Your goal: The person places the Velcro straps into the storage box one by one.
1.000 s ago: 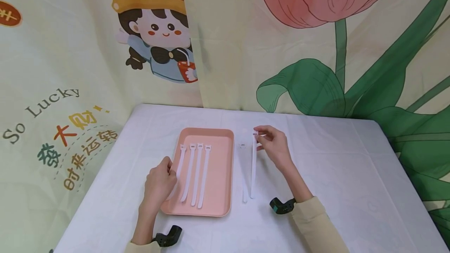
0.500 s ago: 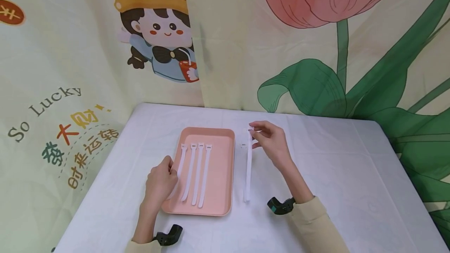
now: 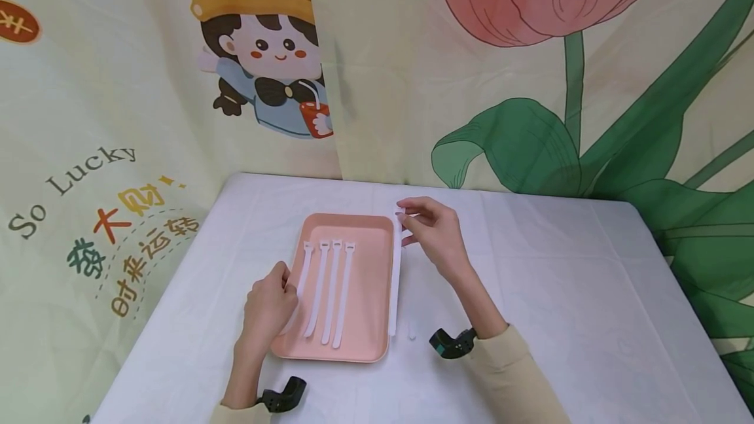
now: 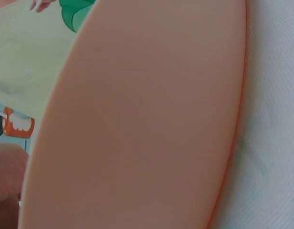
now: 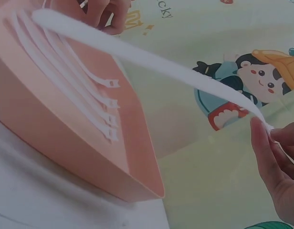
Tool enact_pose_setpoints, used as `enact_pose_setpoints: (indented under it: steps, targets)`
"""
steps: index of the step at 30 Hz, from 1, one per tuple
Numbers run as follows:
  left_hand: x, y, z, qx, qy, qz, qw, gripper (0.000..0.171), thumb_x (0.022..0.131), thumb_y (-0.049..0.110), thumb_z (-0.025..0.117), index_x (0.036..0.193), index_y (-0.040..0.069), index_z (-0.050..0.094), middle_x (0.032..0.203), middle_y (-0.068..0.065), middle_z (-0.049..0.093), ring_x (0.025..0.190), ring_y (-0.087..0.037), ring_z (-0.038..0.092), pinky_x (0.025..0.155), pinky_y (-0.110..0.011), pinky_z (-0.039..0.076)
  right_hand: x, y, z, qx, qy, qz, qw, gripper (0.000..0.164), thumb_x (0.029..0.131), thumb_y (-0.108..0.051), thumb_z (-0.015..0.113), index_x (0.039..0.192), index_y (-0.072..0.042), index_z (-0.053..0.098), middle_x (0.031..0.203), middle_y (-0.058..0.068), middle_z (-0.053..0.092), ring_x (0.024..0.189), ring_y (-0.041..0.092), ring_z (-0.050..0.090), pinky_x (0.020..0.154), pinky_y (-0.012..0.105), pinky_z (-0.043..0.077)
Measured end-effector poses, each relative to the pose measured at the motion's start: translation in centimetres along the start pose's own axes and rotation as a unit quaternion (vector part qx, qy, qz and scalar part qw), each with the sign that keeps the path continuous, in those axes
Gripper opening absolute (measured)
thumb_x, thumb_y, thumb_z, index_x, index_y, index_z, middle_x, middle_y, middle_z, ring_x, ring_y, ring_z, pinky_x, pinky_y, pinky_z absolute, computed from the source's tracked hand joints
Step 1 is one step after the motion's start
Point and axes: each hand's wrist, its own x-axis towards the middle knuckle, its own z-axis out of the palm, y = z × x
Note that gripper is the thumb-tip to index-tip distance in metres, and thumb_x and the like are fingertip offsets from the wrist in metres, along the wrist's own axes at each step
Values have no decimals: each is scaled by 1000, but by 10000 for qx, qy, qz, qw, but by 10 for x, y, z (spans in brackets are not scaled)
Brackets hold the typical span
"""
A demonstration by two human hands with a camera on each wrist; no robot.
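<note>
A pink tray (image 3: 365, 293) lies on the white table, with several white hook-and-loop cable ties (image 3: 343, 293) side by side in it, their slotted ends toward the back. My left hand (image 3: 269, 300) grips the tray's left rim with curled fingers. Thumb and fingers of my right hand (image 3: 432, 234) pinch one end of another white cable tie (image 5: 152, 62), which hangs down along the tray's right rim. In the right wrist view this tie stretches across above the tray. The rounded end of one more cable tie (image 3: 412, 332) shows on the table right of the tray.
The white tablecloth (image 3: 565, 319) extends to the right of my right arm. Behind the table hangs a printed cloth (image 3: 383, 116) with a cartoon figure and a large flower. A black wrist camera (image 3: 283, 396) sits on each wrist.
My right hand has carried its cable tie leftward, from above the table to the tray's right rim. My left hand stays on the rim, and the ties in the tray have not moved.
</note>
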Motion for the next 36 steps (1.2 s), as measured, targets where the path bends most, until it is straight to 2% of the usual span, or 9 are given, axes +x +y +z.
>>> enact_pose_setpoints:
  steps: [6, 14, 17, 20, 24, 31, 36]
  targets:
    - [1, -2, 2, 49, -2, -20, 10000, 4, 94, 2, 49, 92, 4, 50, 68, -8, 49, 58, -21, 47, 50, -31, 33, 5, 1, 14, 199, -106, 23, 9997, 23, 95, -7, 71, 118, -4, 72, 111, 14, 69, 81, 22, 69, 68, 36, 62]
    - [0, 0, 2, 52, 18, -34, 10000, 4, 94, 2, 49, 92, 4, 50, 68, -8, 49, 58, -21, 48, 50, -32, 33, 11, 7, 32, 271, -183, 193, 9993, 23, 95, -6, 71, 118, -2, 71, 105, 14, 69, 84, 38, 70, 67, 35, 62]
    - [0, 0, 2, 72, 13, -42, 10000, 4, 95, 2, 49, 92, 4, 51, 68, -8, 49, 58, -21, 48, 50, -31, 34, 14, 13, 40, 250, -165, 274, 9992, 22, 94, -5, 71, 116, -3, 72, 103, 13, 68, 79, 33, 71, 67, 36, 62]
    - [0, 0, 2, 79, 14, -23, 10000, 4, 95, 2, 49, 92, 4, 50, 68, -8, 49, 57, -21, 47, 50, -31, 33, 16, 18, 48, 255, -158, 364, 9989, 22, 94, -4, 71, 116, -2, 72, 100, 13, 68, 73, 22, 71, 69, 40, 62]
    - [-1, 0, 1, 64, 29, 11, 10000, 5, 94, 1, 49, 91, 4, 50, 67, -7, 47, 57, -21, 46, 49, -32, 32, 17, 23, 57, 315, -117, 496, 9982, 22, 94, -4, 70, 116, 0, 72, 101, 14, 69, 74, 17, 69, 72, 45, 62]
    - [-2, 0, -1, 45, -5, 10, 10000, 4, 94, 2, 49, 91, 5, 50, 68, -7, 47, 57, -21, 47, 50, -32, 32, 20, 33, 68, 318, 76, 864, 9957, 19, 93, -2, 70, 111, -4, 74, 98, 13, 70, 76, 25, 70, 73, 45, 62]
    - [-1, -1, 0, 30, 35, 55, 10000, 5, 94, 1, 49, 90, 5, 49, 67, -6, 46, 57, -21, 46, 49, -32, 31, 22, 44, 73, 90, 231, 895, 9957, 18, 93, -2, 70, 111, -3, 74, 93, 11, 68, 70, 29, 71, 74, 50, 61]
